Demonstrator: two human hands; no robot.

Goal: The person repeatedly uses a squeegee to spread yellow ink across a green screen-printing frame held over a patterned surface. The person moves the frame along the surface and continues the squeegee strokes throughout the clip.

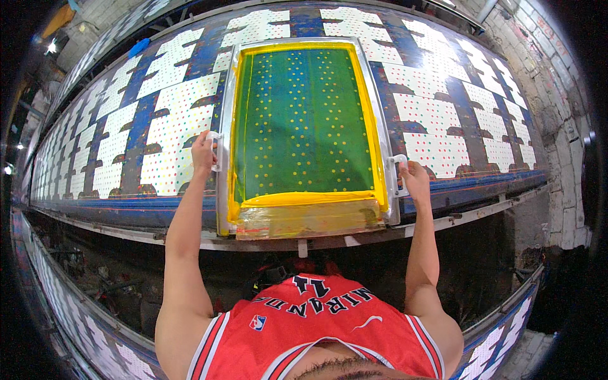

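A screen-printing frame (384, 139) lies flat on the long table in front of me. Its green mesh (304, 126) carries rows of small yellowish dots. Yellow ink (365, 82) runs along the inner edges and pools thickly at the near end. Across that near end rests a wide tan, ink-smeared bar (310, 221) that looks like a squeegee; no hand touches it. My left hand (202, 153) is closed round the white handle (217, 149) on the frame's left side. At the right side, my right hand (415, 180) grips the matching white handle (399, 166).
White cut pieces with coloured dots (180, 136) cover the dark blue table (142, 107) on both sides of the frame. A blue object (139, 47) lies at the far left. Block walls (557, 126) stand at the right. Behind me runs another table with similar pieces (88, 323).
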